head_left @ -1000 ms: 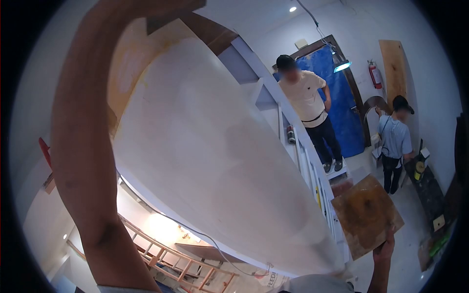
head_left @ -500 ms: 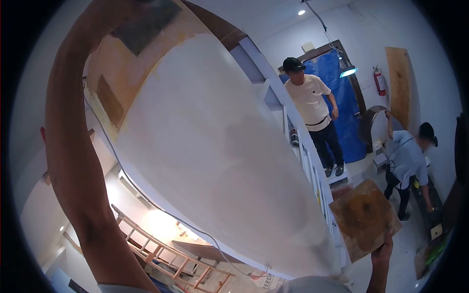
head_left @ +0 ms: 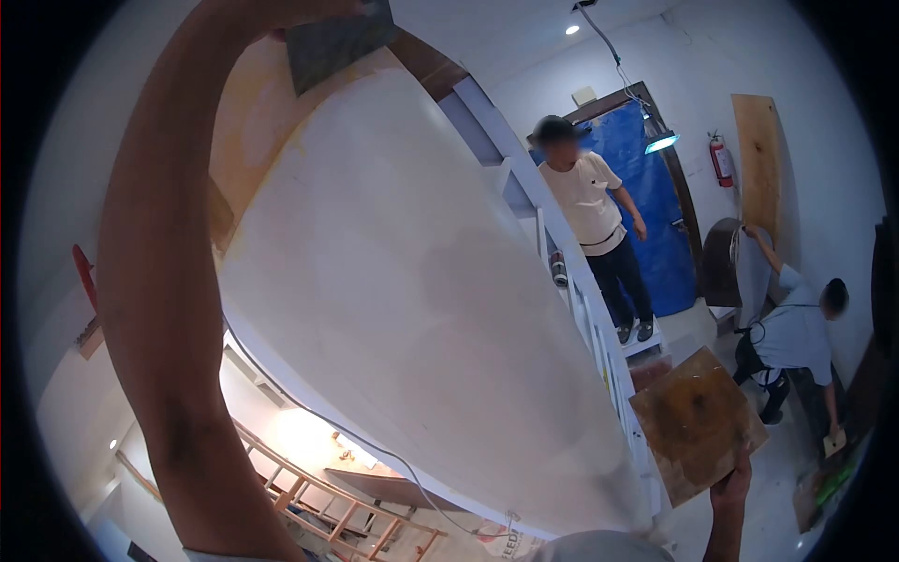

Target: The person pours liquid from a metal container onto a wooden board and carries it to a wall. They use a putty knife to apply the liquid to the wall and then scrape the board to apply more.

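At the top edge of the view, my left hand (head_left: 323, 8) is partly cut off, its fingers closed on a flat dark grey spreader blade (head_left: 341, 49). The blade lies against the tan, yellow-streaked part (head_left: 253, 126) of a big curved panel, near the border with its smooth white part (head_left: 412, 272). Low on the right, my right hand (head_left: 733, 482) grips the lower corner of a square board (head_left: 695, 421) stained brown in the middle.
A white slatted frame (head_left: 585, 328) runs along the panel's right edge. Beyond it one person (head_left: 590, 206) stands on a step; another (head_left: 791, 332) bends down at far right, one hand on a curved piece. A wooden ladder (head_left: 337, 515) and a hanging lamp (head_left: 661, 142) are also here.
My left hand and the blade have moved right across the tan part, toward the panel's top right. The board has barely moved. The bending person has shifted, now holding a small pale piece.
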Motion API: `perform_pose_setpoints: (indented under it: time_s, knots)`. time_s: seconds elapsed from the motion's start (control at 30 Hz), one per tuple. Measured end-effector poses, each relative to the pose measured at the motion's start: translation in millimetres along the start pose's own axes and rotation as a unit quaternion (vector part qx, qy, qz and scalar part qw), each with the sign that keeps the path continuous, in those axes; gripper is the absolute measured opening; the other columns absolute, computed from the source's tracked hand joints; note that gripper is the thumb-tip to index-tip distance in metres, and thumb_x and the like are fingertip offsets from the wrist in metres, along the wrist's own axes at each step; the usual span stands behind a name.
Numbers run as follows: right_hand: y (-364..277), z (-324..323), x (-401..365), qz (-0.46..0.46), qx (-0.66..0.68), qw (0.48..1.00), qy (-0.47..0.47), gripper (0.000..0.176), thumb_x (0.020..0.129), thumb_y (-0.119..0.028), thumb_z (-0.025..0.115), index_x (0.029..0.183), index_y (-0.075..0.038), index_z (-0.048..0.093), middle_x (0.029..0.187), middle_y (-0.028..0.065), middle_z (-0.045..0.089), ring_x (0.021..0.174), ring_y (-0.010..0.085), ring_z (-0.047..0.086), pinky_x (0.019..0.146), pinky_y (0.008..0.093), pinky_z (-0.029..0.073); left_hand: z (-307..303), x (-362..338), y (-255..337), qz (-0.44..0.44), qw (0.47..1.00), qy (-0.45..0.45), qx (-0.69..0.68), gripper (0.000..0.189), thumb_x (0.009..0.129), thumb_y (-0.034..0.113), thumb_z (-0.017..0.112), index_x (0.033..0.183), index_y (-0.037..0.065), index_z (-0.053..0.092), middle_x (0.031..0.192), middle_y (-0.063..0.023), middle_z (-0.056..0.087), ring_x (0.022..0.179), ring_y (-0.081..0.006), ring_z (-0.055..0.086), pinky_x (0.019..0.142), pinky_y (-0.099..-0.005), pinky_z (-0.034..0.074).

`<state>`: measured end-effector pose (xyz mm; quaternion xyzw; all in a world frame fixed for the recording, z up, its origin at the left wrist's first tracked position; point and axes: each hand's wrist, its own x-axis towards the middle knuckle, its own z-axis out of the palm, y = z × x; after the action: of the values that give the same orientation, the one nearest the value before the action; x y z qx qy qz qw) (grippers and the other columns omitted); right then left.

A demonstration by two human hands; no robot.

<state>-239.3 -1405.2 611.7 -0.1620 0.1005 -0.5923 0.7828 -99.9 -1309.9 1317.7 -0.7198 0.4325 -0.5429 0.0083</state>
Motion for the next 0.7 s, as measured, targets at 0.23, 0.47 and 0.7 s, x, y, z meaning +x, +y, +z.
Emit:
perform_pose_setpoints:
  time_s: [0.23,0.47,0.7]
  knots:
    - [-1,2,-3,0.004,0.010,1.000,-0.006,0.068,0.104,-0.044,0.052,0.153,-0.003,0.032,0.152,0.0163,0.045,0.139,0.0330,0.046,0.115,0.0481,0.039,36,-25,42,0.066,0.976,0.106,0.179,0.019,0.091,0.012,0.064,0.099,-0.001,0.076,0.100,-0.0215,0.074,0.092,-0.0331,0.072,0.083,-0.0418,0.057]
    - [-2,-3,-5,0.000,-0.006,1.000,0.007,0.068,0.104,-0.045,0.052,0.153,-0.002,0.032,0.152,0.0167,0.044,0.139,0.0333,0.046,0.115,0.0479,0.039,27,-21,69,0.109,0.979,-0.011,0.169,0.022,0.087,0.013,0.067,0.099,-0.002,0.076,0.100,-0.0207,0.074,0.091,-0.0317,0.072,0.082,-0.0411,0.056]
    - [-1,-12,-4,0.004,0.000,1.000,0.019,0.070,0.104,-0.046,0.051,0.153,-0.002,0.031,0.153,0.0172,0.043,0.139,0.0331,0.045,0.115,0.0475,0.039,7,4,25,0.051,0.995,0.088,0.003,0.023,0.074,0.002,0.065,0.093,-0.005,0.076,0.080,-0.0193,0.071,0.074,-0.0268,0.068,0.067,-0.0407,0.053]
